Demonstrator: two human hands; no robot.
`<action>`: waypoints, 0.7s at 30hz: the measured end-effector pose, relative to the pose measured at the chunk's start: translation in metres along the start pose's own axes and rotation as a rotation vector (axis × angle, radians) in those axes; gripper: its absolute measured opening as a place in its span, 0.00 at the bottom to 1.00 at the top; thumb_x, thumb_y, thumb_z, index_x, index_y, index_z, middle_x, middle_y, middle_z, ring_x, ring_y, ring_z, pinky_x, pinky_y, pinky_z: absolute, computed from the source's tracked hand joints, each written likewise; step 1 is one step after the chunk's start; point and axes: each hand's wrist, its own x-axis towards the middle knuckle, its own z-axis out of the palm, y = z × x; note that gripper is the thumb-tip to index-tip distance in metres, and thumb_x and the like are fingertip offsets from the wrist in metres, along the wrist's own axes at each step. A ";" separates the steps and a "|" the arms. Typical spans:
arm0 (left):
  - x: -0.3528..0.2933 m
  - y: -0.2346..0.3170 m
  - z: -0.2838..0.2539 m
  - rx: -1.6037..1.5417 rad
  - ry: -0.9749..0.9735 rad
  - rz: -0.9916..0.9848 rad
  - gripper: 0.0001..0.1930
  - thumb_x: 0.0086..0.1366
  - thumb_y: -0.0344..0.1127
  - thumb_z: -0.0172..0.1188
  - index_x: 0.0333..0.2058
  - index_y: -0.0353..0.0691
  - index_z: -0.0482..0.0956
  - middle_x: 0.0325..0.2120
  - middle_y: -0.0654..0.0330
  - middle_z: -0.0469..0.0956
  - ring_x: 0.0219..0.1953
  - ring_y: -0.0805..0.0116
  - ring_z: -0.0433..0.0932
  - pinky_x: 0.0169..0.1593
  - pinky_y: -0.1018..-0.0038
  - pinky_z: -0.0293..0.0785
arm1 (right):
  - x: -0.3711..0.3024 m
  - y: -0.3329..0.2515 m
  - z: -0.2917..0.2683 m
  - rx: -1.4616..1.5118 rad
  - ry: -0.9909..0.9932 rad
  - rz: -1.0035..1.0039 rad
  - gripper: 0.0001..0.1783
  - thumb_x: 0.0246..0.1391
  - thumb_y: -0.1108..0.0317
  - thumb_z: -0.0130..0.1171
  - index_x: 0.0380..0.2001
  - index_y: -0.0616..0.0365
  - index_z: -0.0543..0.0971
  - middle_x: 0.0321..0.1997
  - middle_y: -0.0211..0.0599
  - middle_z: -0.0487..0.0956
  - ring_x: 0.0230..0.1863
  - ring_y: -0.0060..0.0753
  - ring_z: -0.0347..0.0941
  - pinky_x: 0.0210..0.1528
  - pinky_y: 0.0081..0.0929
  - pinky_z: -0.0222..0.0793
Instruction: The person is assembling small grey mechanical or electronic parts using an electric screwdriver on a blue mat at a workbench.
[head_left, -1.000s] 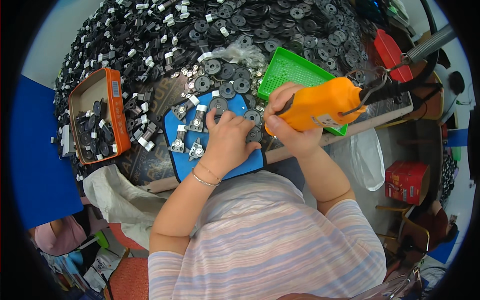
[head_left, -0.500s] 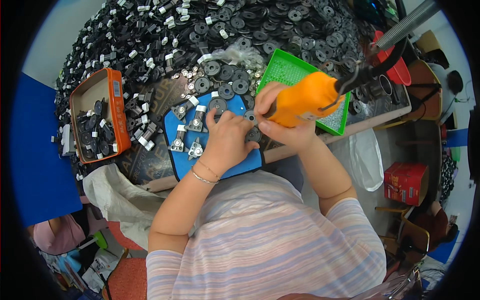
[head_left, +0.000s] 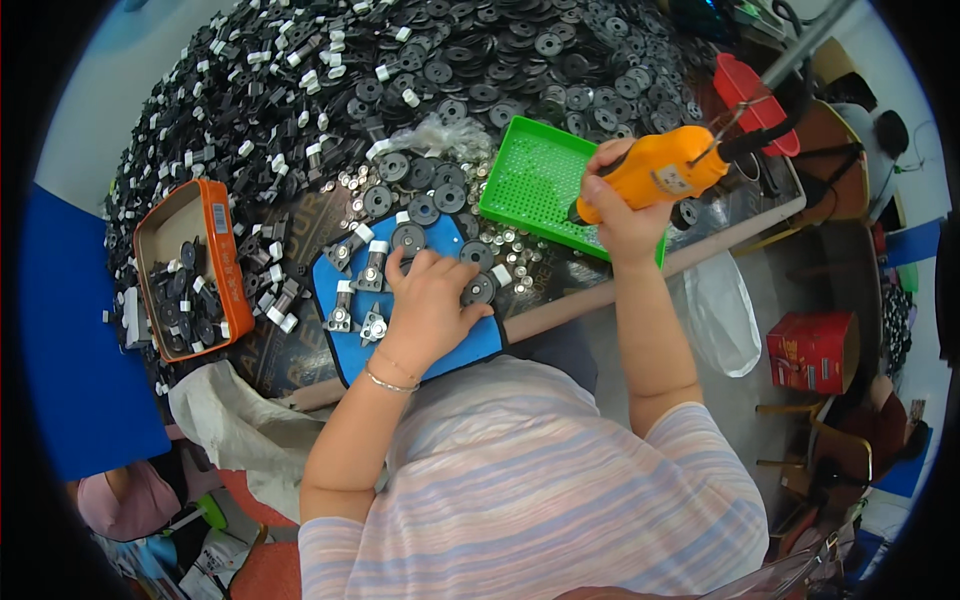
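My right hand [head_left: 632, 215] is wrapped round an orange electric screwdriver [head_left: 665, 178], its front end over the edge of a green tray [head_left: 545, 145]. My left hand [head_left: 432, 305] rests on a blue mat [head_left: 390, 355], thumb apart and fingers spread and bent. Its index fingertip meets a black grooved wheel [head_left: 408, 238]. More black wheels [head_left: 479, 289] lie by its other fingers, partly covered. Left of this hand, several grey metal brackets with white tabs stand on the mat, among them one bracket [head_left: 371, 268]. What lies under the palm is hidden.
A huge heap of black wheels [head_left: 490, 60] and black-and-white parts [head_left: 230, 130] covers the table's far side. An orange-rimmed box [head_left: 228, 265] of parts stands left. Small silver pieces [head_left: 515, 255] lie by the tray. A coiled spring [head_left: 808, 45] hangs above the screwdriver; a red basket [head_left: 745, 95] stands far right.
My right hand has carried the screwdriver right and away from my left hand, to the green tray. The left hand keeps its pose over the mat. The whole view has shifted slightly.
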 end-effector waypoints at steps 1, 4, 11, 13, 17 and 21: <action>-0.001 0.001 0.000 0.001 0.002 0.008 0.22 0.40 0.40 0.71 0.38 0.44 0.80 0.30 0.66 0.76 0.43 0.64 0.69 0.59 0.51 0.46 | 0.000 -0.001 0.001 0.014 -0.006 0.027 0.17 0.39 0.83 0.59 0.35 0.61 0.69 0.35 0.37 0.70 0.33 0.26 0.70 0.34 0.19 0.68; -0.002 0.004 -0.002 0.038 -0.028 -0.014 0.22 0.43 0.41 0.69 0.40 0.43 0.80 0.31 0.65 0.76 0.44 0.64 0.69 0.59 0.51 0.45 | 0.002 0.003 0.002 0.002 -0.005 -0.031 0.17 0.39 0.83 0.60 0.35 0.61 0.69 0.35 0.36 0.70 0.35 0.26 0.70 0.34 0.19 0.68; -0.004 0.006 -0.001 0.058 -0.012 -0.009 0.23 0.44 0.41 0.69 0.41 0.42 0.79 0.33 0.65 0.76 0.45 0.64 0.68 0.59 0.50 0.45 | 0.001 0.007 0.003 0.026 0.001 -0.021 0.18 0.37 0.85 0.59 0.34 0.60 0.69 0.34 0.35 0.70 0.35 0.26 0.70 0.34 0.19 0.68; -0.003 0.007 -0.001 0.054 -0.021 -0.012 0.23 0.44 0.41 0.69 0.41 0.42 0.79 0.34 0.65 0.76 0.45 0.63 0.68 0.59 0.50 0.46 | 0.000 0.007 0.002 0.024 0.002 -0.022 0.18 0.38 0.85 0.58 0.34 0.60 0.69 0.34 0.35 0.70 0.35 0.25 0.70 0.34 0.19 0.68; -0.002 0.010 -0.002 0.068 0.007 -0.012 0.22 0.44 0.42 0.69 0.40 0.42 0.79 0.34 0.64 0.76 0.45 0.63 0.68 0.59 0.49 0.46 | -0.002 0.009 0.002 0.040 0.013 0.045 0.17 0.38 0.86 0.58 0.34 0.60 0.69 0.33 0.34 0.70 0.32 0.25 0.70 0.33 0.20 0.68; 0.007 0.007 -0.005 0.067 0.080 0.014 0.20 0.47 0.42 0.68 0.39 0.42 0.80 0.32 0.63 0.75 0.43 0.63 0.69 0.58 0.49 0.48 | 0.001 0.014 -0.001 0.017 -0.042 -0.013 0.22 0.41 0.84 0.60 0.41 0.60 0.67 0.33 0.32 0.74 0.34 0.23 0.73 0.35 0.20 0.71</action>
